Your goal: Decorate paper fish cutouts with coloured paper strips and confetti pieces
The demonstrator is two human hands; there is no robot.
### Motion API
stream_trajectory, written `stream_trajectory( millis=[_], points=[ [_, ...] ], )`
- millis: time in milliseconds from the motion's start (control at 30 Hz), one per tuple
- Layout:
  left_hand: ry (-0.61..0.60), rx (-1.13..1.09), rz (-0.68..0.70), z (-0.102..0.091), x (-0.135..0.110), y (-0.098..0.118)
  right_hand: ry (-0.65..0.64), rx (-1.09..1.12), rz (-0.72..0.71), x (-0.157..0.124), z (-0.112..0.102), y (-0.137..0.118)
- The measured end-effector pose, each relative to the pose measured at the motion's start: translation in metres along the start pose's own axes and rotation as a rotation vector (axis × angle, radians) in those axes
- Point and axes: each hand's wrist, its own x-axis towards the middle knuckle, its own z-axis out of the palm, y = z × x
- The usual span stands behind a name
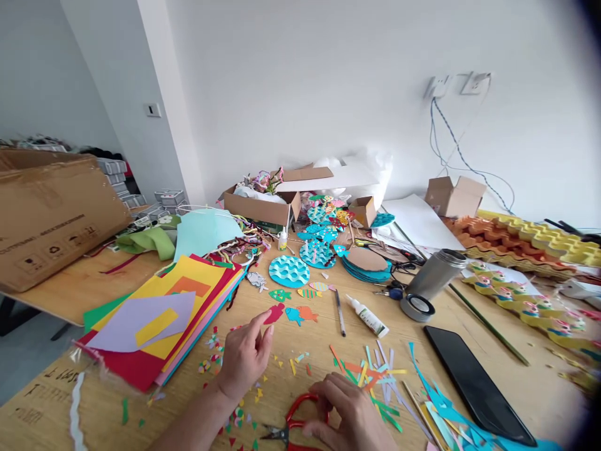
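My left hand [246, 354] reaches over the table with its index finger stretched out, the tip at the edge of a dark red paper fish [275, 314]. Its thumb stands apart from that finger. Beside that fish lie a blue paper fish [294, 316] and an orange one [308, 313]. Just behind are a green spotted fish [280, 295], a striped yellow fish [310, 293] and a pink striped fish [322, 286]. Low in front, my right hand [350, 410] has its fingers curled on the red handles of scissors [297, 416], whose blades point left.
Coloured paper sheets [183, 313] are stacked at left. A blue wavy disc [289, 271], a pen [340, 313], a glue bottle [368, 316], a metal flask [434, 275] and a black phone [476, 382] lie around. Paper strips [375, 376] and small scraps litter the front.
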Motion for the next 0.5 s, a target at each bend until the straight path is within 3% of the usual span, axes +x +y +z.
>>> stream_trajectory(
  millis=[100, 233, 500],
  points=[
    [0.010, -0.003, -0.009, 0.000, 0.001, 0.001, -0.179, -0.017, 0.029, 0.001, 0.001, 0.001],
    [-0.014, -0.005, -0.059, 0.001, 0.000, 0.000, -0.318, -0.041, 0.081, -0.001, 0.002, 0.000],
    [0.014, -0.065, -0.127, 0.002, 0.001, -0.003, -0.392, -0.059, 0.116, -0.001, -0.005, -0.009]
  ],
)
